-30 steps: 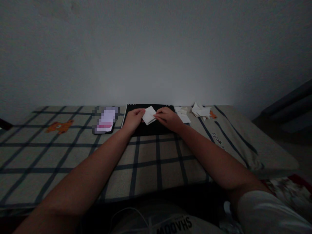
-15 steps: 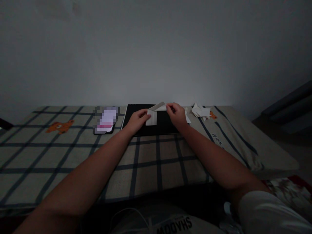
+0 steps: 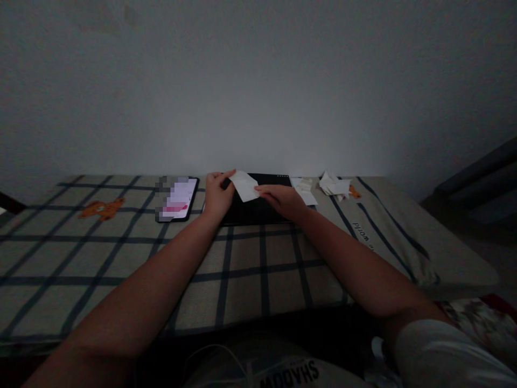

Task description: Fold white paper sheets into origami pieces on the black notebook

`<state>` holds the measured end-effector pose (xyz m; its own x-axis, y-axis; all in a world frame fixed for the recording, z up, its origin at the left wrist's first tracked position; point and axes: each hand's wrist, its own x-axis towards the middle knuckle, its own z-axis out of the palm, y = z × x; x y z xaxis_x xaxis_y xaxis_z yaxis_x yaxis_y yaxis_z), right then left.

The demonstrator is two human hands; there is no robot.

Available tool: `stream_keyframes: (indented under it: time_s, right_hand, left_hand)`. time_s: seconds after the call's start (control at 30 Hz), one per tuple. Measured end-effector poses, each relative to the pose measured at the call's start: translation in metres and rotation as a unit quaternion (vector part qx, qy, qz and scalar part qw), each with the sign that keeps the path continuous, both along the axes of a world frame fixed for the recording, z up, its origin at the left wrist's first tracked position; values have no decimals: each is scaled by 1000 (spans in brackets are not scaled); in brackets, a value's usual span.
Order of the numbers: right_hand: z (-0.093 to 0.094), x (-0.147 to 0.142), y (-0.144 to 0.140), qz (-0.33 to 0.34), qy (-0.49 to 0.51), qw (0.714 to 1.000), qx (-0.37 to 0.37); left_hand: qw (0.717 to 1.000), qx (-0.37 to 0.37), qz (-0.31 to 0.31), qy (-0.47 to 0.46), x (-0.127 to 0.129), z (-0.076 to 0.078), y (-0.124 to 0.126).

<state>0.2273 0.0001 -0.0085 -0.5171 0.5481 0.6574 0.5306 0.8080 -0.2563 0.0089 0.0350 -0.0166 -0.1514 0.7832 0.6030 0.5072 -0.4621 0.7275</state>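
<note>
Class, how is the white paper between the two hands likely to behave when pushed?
The white paper will probably bend easily, as it looks thin. It seems light for its size: the left hand and right hand hold it with fingertips.

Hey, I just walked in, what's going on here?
Someone's left hand and right hand are holding a piece of white paper over a flat black pad. A smartphone lies on the checked cloth to the left; a pile of paper pieces lies to the right.
</note>
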Motion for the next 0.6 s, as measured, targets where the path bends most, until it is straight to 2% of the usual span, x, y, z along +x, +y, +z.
stream_keyframes:
  time_s: [0.1,0.2,0.27,0.33,0.47,0.6]
  right_hand:
    - [-4,-1,3,-1,-36,999,10]
    - [-6,1,6,-8,-53,998,21]
    - [-7,3,8,-4,-64,998,30]
    - [-7,4,9,4,-68,997,42]
    - [-6,3,7,7,-52,998,31]
    - [-4,-2,4,-18,57,998,-35]
  left_hand:
    - [994,-54,-11,-94,2,3,0]
    - [958,-136,-120,-224,9,4,-3]
    - [930,-157,-188,-274,14,4,-5]
    - [916,-161,-234,-285,16,3,-9]
    - [920,-166,-268,-234,16,5,-14]
    - [916,-186,-289,-209,16,6,-18]
